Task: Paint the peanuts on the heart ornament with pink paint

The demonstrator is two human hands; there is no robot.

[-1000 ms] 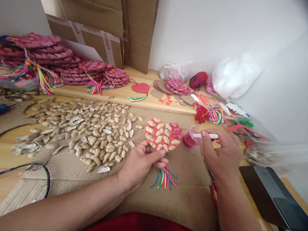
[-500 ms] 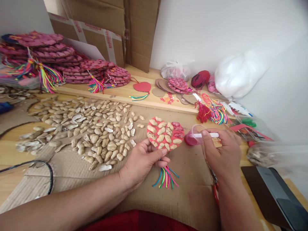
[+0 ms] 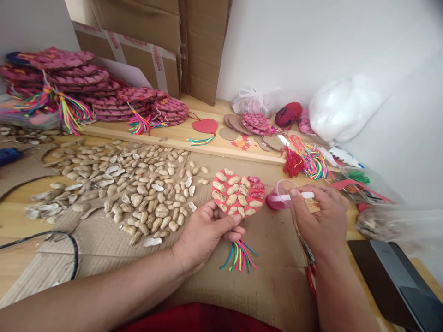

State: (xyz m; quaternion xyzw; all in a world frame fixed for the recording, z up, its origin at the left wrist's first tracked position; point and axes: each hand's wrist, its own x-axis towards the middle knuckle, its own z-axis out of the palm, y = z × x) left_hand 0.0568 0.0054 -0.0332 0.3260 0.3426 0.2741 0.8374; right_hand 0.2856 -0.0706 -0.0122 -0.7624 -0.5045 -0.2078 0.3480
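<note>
My left hand pinches the lower edge of a red heart-shaped card. Rows of peanut shells cover the card, and a few at its upper right are painted pinkish red. A tassel of bright cords hangs below it. In my right hand is a white-handled paintbrush, gripped between thumb and fingers. Its far end dips into a clear plastic cup with pink paint inside, just right of the heart. The brush tip is hidden in the cup.
Loose peanut shells spread over the cardboard at left. Behind stand stacks of pink shell-covered pieces and a plain red heart. Red-handled scissors lie by my right wrist, a dark device at far right.
The brush handle has tilted slightly, its far end lower in the cup. My left hand and the heart stay practically still; the whole view shifts a little.
</note>
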